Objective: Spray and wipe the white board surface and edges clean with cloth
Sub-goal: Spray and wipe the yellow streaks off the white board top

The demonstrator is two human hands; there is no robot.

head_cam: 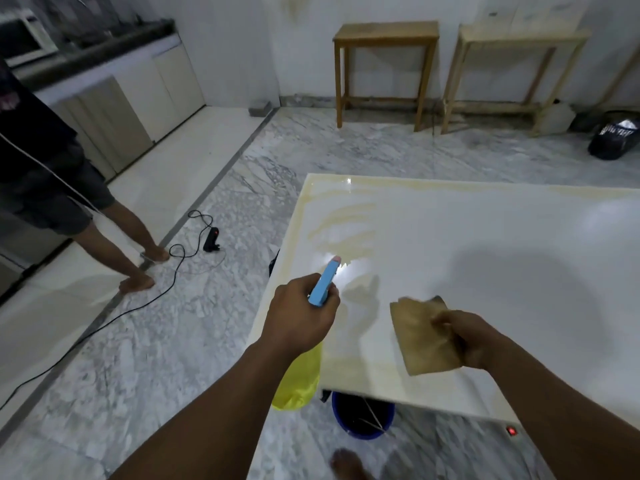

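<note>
One yellow-streaked white board [485,237] lies under left hand [301,317] gripping spray bottle [323,285], right hand [474,337] gripping cloth [420,337].

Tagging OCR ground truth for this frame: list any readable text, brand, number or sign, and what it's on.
No text in this view is legible.
On the black bag: white print, too blurred to read.
On the bystander's dark shirt: reddish print at the frame edge, unreadable.
On the spray bottle in the left hand: no label shows.
On the cloth in the right hand and on the white board: no markings.
</note>
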